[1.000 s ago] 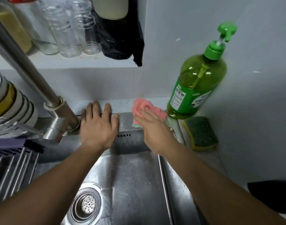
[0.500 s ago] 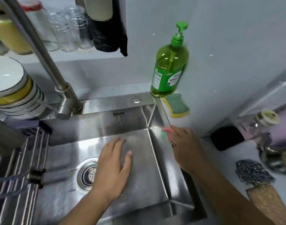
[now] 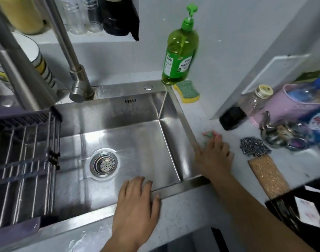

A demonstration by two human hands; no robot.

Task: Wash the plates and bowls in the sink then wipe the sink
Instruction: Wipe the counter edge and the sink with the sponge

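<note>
Sink (image 3: 137, 139): my left hand (image 3: 135, 202) flat on the front rim, fingers straight, a little spread, holding nothing. Right hand (image 3: 213, 157) on the tabletop (image 3: 233, 137) just beside the right rim, fingers straight, pressing the cloth (image 3: 209, 134) down; its pink edge shows past my fingertips. Bowls (image 3: 43, 67) stacked behind the tap (image 3: 79, 82), left.

A yellow-green sponge (image 3: 187, 91) lies just right of the green soap bottle (image 3: 179, 57); a steel scourer (image 3: 253, 146) sits well right of it.
</note>
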